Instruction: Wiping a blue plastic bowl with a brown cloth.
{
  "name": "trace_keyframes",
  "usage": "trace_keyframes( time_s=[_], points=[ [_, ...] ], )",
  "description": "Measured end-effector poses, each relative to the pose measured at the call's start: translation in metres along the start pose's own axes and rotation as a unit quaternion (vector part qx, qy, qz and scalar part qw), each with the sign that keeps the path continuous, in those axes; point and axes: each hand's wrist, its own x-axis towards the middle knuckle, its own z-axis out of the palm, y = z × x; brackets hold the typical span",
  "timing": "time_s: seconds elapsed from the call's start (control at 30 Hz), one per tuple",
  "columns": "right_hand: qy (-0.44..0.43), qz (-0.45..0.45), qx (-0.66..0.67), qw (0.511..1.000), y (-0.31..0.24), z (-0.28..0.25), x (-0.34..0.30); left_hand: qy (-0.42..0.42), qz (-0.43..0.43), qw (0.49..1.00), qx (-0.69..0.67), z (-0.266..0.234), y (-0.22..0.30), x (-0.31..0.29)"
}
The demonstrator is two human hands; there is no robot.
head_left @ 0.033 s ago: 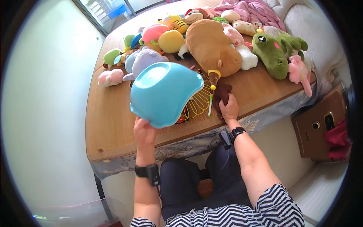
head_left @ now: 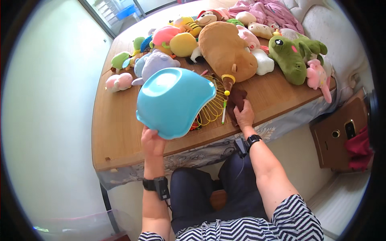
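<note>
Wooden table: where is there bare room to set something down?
The table is bare left of the blue basin, in front of the small pink plush, and between the right hand and the big green plush. Plush toys crowd the far side.

Over on the right, a red cloth (head_left: pixel 359 150) lies against the brown cabinet (head_left: pixel 326 150), there's the pale sofa (head_left: pixel 338 42), and at the back, crumpled pink fabric (head_left: pixel 268 16), blue tub (head_left: pixel 125 12) far left!

Zigzag-striped top (head_left: pixel 229 231), dark trousers (head_left: pixel 193 197), black wristbands (head_left: pixel 149 184).
</note>
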Motion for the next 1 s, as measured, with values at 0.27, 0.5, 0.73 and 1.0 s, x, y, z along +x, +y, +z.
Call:
trace_keyframes(
  time_s=[0.27,0.5,0.73,1.0],
  points=[
    [0.032,0.174,0.374,0.911,0.015,-0.039,-0.008,0.079,-0.005,0.996,-0.027,-0.022,0.028,-0.141],
    [-0.025,0.115,0.444,0.888,-0.081,-0.125,-0.057,0.166,-0.053,0.974,-0.144,-0.051,0.003,-0.222],
    [-0.370,-0.099,0.353,0.854,-0.173,-0.130,-0.169,0.194,-0.048,0.961,-0.191,-0.070,-0.039,-0.234],
    [-0.240,-0.162,0.187,0.939,-0.158,-0.084,-0.227,0.178,-0.096,0.973,-0.115,-0.086,-0.066,-0.260]
  ],
)
